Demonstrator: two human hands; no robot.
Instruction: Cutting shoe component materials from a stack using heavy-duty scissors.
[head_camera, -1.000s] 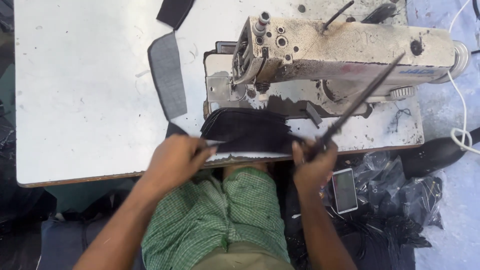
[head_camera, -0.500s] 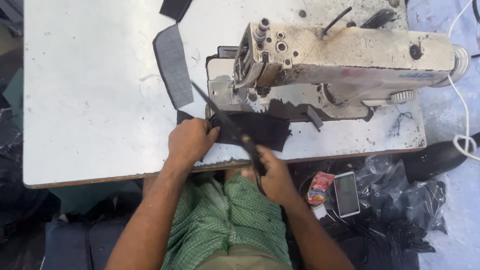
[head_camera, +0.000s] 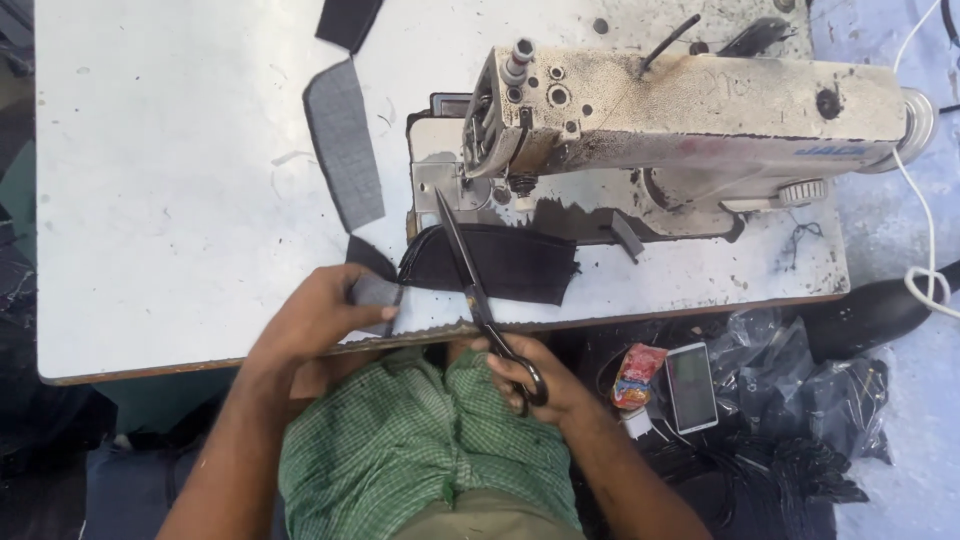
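— Bench (head_camera: 180, 200) is white and worn, I see it from above. What lies at the left part?

— Grey fabric strip (head_camera: 344, 142) lies flat there, a little slanted, and one dark fabric piece (head_camera: 350, 18) is at the far edge above it. Nearer to me, my left hand (head_camera: 318, 318) rests at the front edge of the bench. Its fingers are closed on a small grey fabric end (head_camera: 376, 292), pressing it down.

— And in the middle?

— Black fabric piece (head_camera: 500, 262) lies in front of the sewing machine (head_camera: 690, 110), just beside the left hand. The scissors (head_camera: 478, 290) lie across its left part, blades nearly closed and pointing away from me toward the needle area. My right hand (head_camera: 535, 380) holds the scissors by the handles, fingers through the loops, below the bench edge over my green checked lap.

— What is at the right?

— The machine body goes to the right. Below the bench, a red packet (head_camera: 638, 375) and a phone (head_camera: 692, 386) lie beside black plastic bags (head_camera: 810, 400).
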